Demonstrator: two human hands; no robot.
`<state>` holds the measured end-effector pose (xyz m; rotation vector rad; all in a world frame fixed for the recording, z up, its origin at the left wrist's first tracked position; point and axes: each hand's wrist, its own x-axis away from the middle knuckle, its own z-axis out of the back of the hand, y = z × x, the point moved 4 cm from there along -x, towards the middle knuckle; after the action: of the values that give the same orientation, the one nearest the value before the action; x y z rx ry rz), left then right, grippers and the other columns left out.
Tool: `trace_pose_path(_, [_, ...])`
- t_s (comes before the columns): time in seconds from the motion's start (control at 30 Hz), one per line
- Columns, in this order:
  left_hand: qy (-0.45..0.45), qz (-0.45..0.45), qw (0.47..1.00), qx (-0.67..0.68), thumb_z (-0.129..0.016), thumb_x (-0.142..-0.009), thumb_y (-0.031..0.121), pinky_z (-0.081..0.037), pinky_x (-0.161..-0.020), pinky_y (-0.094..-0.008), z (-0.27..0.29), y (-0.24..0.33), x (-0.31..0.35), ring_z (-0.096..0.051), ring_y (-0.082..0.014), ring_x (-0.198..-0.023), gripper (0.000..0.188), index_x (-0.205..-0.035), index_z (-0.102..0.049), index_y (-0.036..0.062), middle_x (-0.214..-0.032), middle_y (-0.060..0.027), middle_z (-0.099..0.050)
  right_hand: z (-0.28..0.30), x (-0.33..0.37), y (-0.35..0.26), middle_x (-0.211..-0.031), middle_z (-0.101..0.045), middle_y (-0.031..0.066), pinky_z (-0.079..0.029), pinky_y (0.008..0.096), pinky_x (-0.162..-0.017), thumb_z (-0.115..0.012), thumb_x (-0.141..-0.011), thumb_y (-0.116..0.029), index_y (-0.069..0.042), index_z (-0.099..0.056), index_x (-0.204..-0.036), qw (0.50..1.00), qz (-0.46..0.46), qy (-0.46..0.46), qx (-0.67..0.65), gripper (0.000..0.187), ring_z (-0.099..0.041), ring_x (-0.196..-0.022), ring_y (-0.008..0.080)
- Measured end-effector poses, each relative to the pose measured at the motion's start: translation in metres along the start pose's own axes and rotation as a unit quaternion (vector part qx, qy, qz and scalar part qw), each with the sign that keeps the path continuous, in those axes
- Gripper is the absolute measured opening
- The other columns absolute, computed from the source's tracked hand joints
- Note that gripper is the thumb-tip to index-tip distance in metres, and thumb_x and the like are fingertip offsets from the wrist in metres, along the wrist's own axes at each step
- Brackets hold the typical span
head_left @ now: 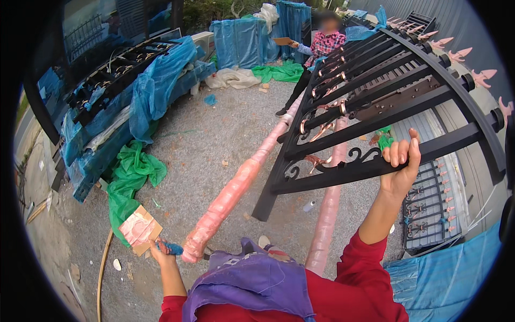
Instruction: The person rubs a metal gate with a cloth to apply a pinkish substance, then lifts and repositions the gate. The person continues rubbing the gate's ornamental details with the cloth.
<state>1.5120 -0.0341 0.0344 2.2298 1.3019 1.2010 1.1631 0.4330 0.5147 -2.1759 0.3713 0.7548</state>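
My right hand point(401, 163) grips the lower bar of a black metal gate panel point(375, 91) with copper scrolls and pink spear tips, raised at arm's length on my right. My left hand point(161, 252) is low on the left, closed around a blue-handled brush point(171, 248) beside a piece of cardboard smeared with pink paint point(139, 229). A long pink-wrapped pole point(236, 193) runs from near my left hand away across the gravel.
A second pink-wrapped pole point(328, 214) lies under the gate. Green sheets point(131, 172) and blue-wrapped gate stacks point(123, 102) line the left. Another person in a plaid shirt point(322, 45) stands at the gate's far end holding cardboard. More gate panels point(429, 209) lie at right.
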Motion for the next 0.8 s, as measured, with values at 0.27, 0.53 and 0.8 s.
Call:
trace_pose_path(0.27, [-0.007,-0.039,0.998,-0.038,-0.055,-0.089,0.043,-0.045,-0.056,-0.0283,-0.021,0.031,0.01,-0.053,-0.014,-0.067,0.032,-0.103,-0.053,0.0144,-0.078,0.001,-0.055,0.16,0.135,0.085,-0.059,-0.041,-0.0003,-0.037,0.0268,-0.054,-0.055,-0.087,-0.039,-0.011,-0.046,-0.077,0.883,-0.059,0.456,-0.097,0.031,-0.041,-0.053,0.0129])
trace_pose_path(0.53, [0.011,-0.074,0.993,-0.087,-0.055,-0.09,0.039,-0.045,-0.054,-0.0258,-0.052,0.053,0.019,-0.053,-0.0127,-0.062,0.027,-0.097,-0.05,0.0138,-0.075,0.0004,-0.055,0.25,0.256,0.222,-0.063,-0.041,0.003,-0.041,0.0322,-0.05,-0.059,-0.08,-0.053,-0.011,-0.04,-0.075,0.744,-0.165,0.642,-0.083,0.046,-0.043,-0.053,0.0163])
trace_pose_path(0.8, [0.038,-0.01,0.992,-0.123,-0.053,-0.089,0.04,-0.044,-0.061,-0.0294,-0.062,0.041,0.041,-0.053,-0.0162,-0.072,0.03,-0.093,-0.052,0.0098,-0.079,-0.0011,-0.055,0.258,0.275,0.236,-0.06,-0.04,0.0032,-0.041,0.0343,-0.051,-0.058,-0.081,-0.051,-0.009,-0.041,-0.078,0.731,-0.178,0.656,-0.058,0.045,-0.043,-0.051,0.0175])
